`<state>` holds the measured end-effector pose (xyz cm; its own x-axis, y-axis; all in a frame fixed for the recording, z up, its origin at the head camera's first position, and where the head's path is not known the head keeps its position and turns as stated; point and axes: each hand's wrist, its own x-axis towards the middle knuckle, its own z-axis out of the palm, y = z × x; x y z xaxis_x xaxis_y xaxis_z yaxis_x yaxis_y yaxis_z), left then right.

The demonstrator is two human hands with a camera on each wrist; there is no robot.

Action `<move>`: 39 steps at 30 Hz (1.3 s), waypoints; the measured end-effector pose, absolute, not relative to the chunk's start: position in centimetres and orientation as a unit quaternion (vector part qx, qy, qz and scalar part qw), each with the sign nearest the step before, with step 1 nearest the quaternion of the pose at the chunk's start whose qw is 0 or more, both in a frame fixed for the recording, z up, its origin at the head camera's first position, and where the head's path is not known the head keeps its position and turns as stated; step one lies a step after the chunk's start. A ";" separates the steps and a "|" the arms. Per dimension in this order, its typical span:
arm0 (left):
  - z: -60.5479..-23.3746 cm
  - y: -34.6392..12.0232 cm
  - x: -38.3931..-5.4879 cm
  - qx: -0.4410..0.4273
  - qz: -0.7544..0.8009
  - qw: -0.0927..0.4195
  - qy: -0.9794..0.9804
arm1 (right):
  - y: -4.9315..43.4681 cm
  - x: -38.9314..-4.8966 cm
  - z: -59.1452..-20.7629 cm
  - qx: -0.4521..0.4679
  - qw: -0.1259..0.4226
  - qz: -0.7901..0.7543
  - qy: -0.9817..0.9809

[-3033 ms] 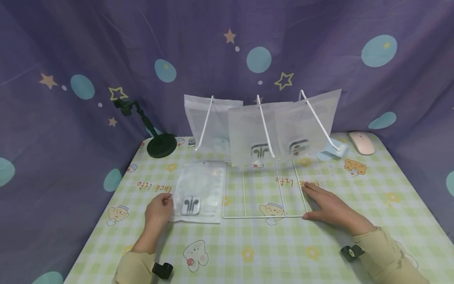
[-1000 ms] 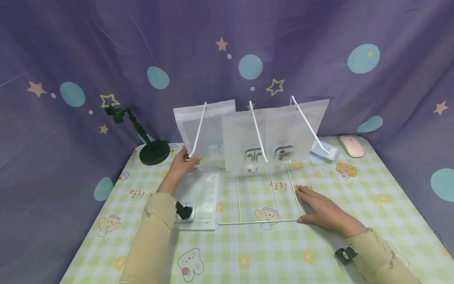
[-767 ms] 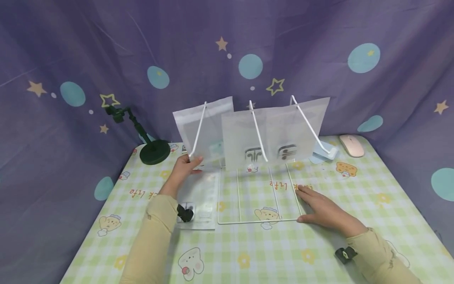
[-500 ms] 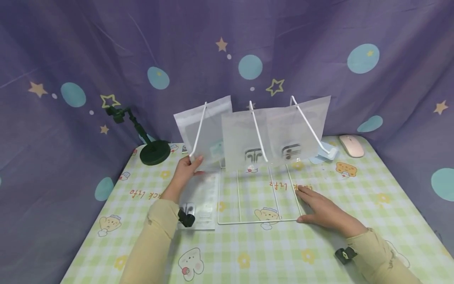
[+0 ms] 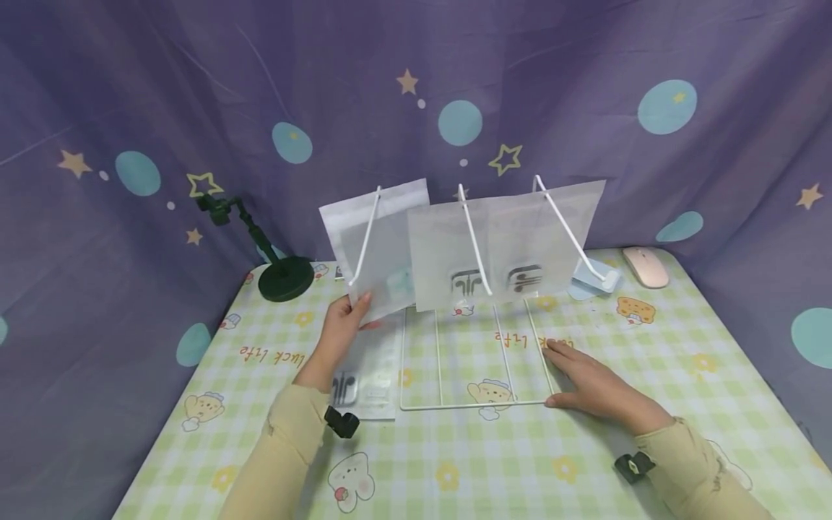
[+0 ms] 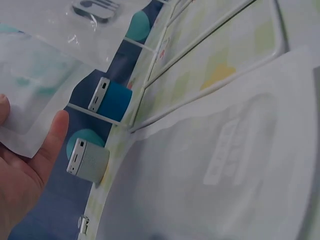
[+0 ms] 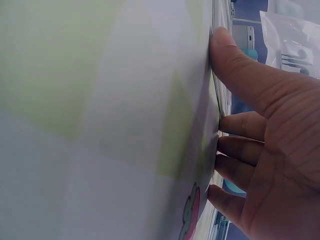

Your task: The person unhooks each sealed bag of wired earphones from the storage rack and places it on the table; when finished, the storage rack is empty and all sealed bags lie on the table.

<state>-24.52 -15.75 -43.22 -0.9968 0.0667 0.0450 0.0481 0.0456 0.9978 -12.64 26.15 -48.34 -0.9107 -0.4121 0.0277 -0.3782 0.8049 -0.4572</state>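
Observation:
A white wire display rack [image 5: 477,406] stands mid-table, with three frosted zip bags on its prongs. My left hand [image 5: 341,328] pinches the lower left corner of the left hanging bag [image 5: 377,245], which is tilted and shows something pale teal inside. In the left wrist view, the bag corner lies between thumb and forefinger [image 6: 52,140]. Earphones show in the middle bag [image 5: 442,242] and right bag [image 5: 552,224]. My right hand [image 5: 594,383] rests with fairly straight fingers along the rack base's right wire. Below my left hand lies another bag [image 5: 383,347] with earphones, partly covered by the wrist.
A black desk stand [image 5: 286,278] is at the back left, a pink mouse [image 5: 646,267] at the back right. Near it lies a light blue object [image 5: 588,282]. The left wrist view shows a blue device [image 6: 114,102] and a pale device [image 6: 92,162] behind the rack.
My left hand has left the bag lying on the table for the left hanging bag. Lately it has drawn that bag's corner slightly toward me, tilting the bag. The right hand stays put.

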 end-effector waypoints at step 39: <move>-43.2 -18.5 -16.3 0.082 0.692 -0.035 0.717 | 26.2 -12.7 -48.3 -0.212 0.038 -0.230 0.949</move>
<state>-16.28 -18.52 -43.16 -0.9842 0.0689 0.1632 0.1655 0.0294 0.9858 -12.74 26.23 -48.33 -0.9072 -0.4200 0.0256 -0.3852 0.8046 -0.4520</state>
